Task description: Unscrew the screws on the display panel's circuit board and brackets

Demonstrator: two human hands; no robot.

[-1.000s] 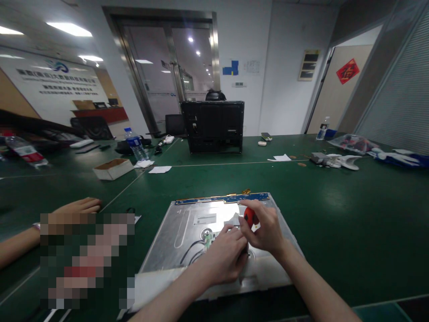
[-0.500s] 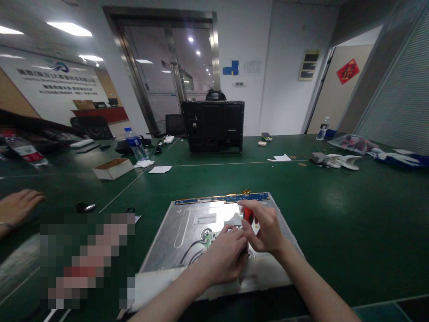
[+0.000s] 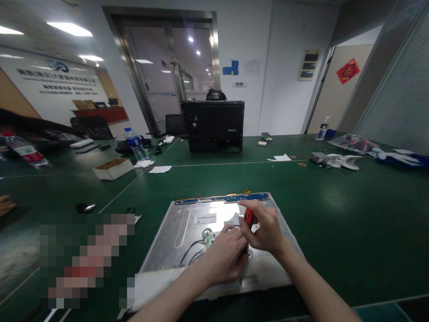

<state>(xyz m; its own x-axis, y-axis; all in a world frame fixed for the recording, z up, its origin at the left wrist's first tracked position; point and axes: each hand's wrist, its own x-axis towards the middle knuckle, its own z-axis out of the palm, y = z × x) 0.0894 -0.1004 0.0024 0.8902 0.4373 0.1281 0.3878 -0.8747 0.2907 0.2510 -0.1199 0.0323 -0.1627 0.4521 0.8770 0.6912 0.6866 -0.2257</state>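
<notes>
A silver metal display panel lies flat on the green table, a blue circuit strip along its far edge and black wires near its middle. My right hand is closed round a red-handled screwdriver, held upright over the panel. My left hand sits beside it on the panel, fingers curled and pinched at the tool's lower end; what they hold is hidden.
A black monitor stands at the table's far side with a person behind it. A water bottle, a shallow cardboard box, papers and a small black object lie left. Another person's fingers show at the left edge.
The other person's hand at the left has pulled back from the table to the frame edge, uncovering a small black object. My hands have stayed on the screwdriver, barely shifting.
</notes>
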